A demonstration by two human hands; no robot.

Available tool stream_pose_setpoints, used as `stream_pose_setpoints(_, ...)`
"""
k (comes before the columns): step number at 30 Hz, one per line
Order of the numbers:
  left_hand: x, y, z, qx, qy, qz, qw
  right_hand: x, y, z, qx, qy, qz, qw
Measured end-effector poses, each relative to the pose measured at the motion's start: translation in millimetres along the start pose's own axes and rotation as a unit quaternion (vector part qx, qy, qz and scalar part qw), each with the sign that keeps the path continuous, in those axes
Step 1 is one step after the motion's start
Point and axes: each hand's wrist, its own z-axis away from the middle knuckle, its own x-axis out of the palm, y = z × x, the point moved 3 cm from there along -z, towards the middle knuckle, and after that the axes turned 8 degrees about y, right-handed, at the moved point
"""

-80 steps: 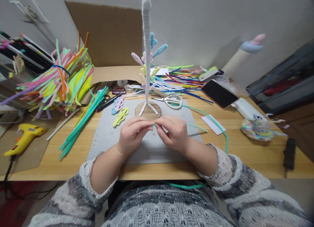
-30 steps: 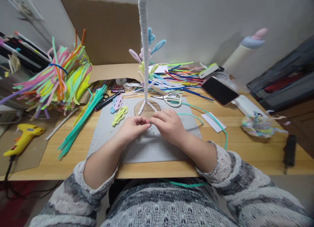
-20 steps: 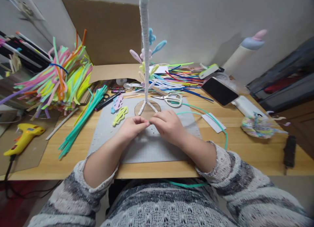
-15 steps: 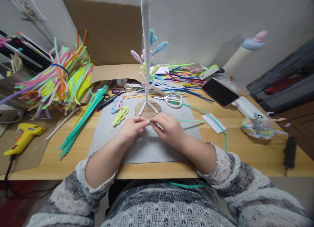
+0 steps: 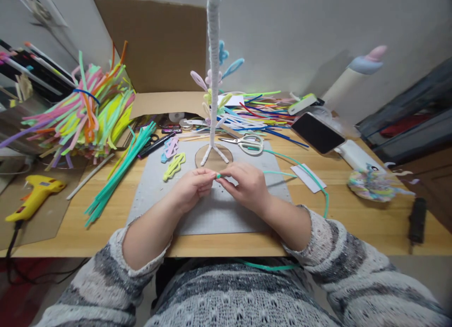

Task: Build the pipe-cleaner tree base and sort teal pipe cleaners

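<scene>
Over the grey cutting mat [image 5: 233, 219], a small teal-green bit of pipe cleaner [image 5: 218, 176] is pinched between my hands. My left hand [image 5: 190, 188] holds it from the left with thumb and forefinger. From the right, my right hand [image 5: 249, 183] grips it with its fingertips; most of the piece is hidden by fingers. Just beyond my hands stands a white wrapped stem [image 5: 213, 82] with splayed feet on a round cardboard base [image 5: 201, 157]. Pastel pipe-cleaner flowers and leaves [image 5: 233, 66] show behind the stem. White-handled scissors [image 5: 252, 145] lie beyond my right hand.
Yellow and pink-blue pipe-cleaner shapes [image 5: 174, 167] lie on the mat's left. Teal pipe cleaners [image 5: 122, 174] sit beside it, with a yellow glue gun [image 5: 35, 195] farther left. Long teal strands [image 5: 310, 174] curve at right. A phone [image 5: 318, 133] and loose pipe cleaners are at the back.
More of the teal-green piece now shows between my fingertips. My hands have shifted only slightly, and the whole view has moved a little.
</scene>
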Motion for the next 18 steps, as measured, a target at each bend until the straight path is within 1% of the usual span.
stream_pose_setpoints(2, -0.8, 2.0, 1.1, 0.004, -0.003, -0.018, 1.000, -1.4, 0.0, -0.4, -0.005, 0.001, 0.006, 1.000)
stream_pose_setpoints(6, -0.7, 5.3, 2.9, 0.029, 0.018, -0.066, 0.997, -2.4, -1.4, -0.9, -0.022, -0.006, 0.043, 0.999)
stream_pose_setpoints(10, 1.7, 9.4, 4.5, 0.081, 0.057, -0.157, 0.983, 0.8, -2.5, -1.1, -0.049, -0.032, 0.107, 0.993)
stream_pose_setpoints(12, 1.3, 10.6, 4.5, 0.093, 0.084, -0.177, 0.976, 2.5, -2.5, -0.9, -0.058, -0.041, 0.121, 0.990)
stream_pose_setpoints(15, -0.9, 8.8, 2.6, 0.077, 0.103, -0.165, 0.978, 3.2, -3.3, 0.0, -0.062, -0.040, 0.120, 0.990)
stream_pose_setpoints(18, -2.3, 3.1, -0.9, 0.029, 0.084, -0.109, 0.990, 2.3, -5.7, 1.5, -0.064, -0.035, 0.110, 0.991)
